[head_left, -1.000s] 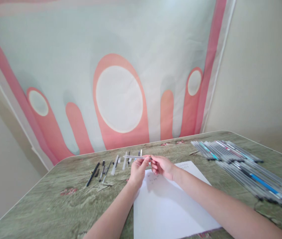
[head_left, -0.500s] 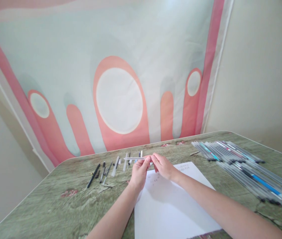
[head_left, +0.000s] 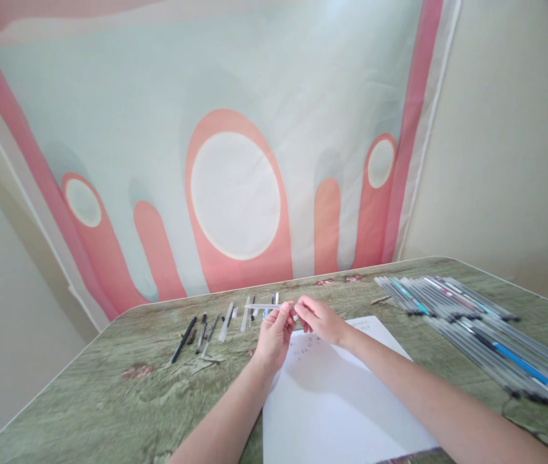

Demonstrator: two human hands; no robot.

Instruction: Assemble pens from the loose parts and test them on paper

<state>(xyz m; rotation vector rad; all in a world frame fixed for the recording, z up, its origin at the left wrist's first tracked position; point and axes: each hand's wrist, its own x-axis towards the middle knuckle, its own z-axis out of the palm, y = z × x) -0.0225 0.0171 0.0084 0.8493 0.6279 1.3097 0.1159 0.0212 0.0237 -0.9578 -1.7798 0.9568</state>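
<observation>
One slim, translucent plastic tube (head_left: 260, 306), pinched by left hand (head_left: 274, 338), points toward nine o'clock; right hand (head_left: 321, 320): grip unclear; level support seems advisable.

Bright, even light, faintly glaring high on the backdrop (head_left: 235, 193); a soft shadow lies on the paper (head_left: 331, 412). Writing (head_left: 301, 352) blurs, the held tube (head_left: 260, 306) looks soft, the upper right corner is dark.

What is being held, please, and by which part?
A translucent tube, pinched by the left hand near its right end; whether the right hand grips it is unclear.
</observation>
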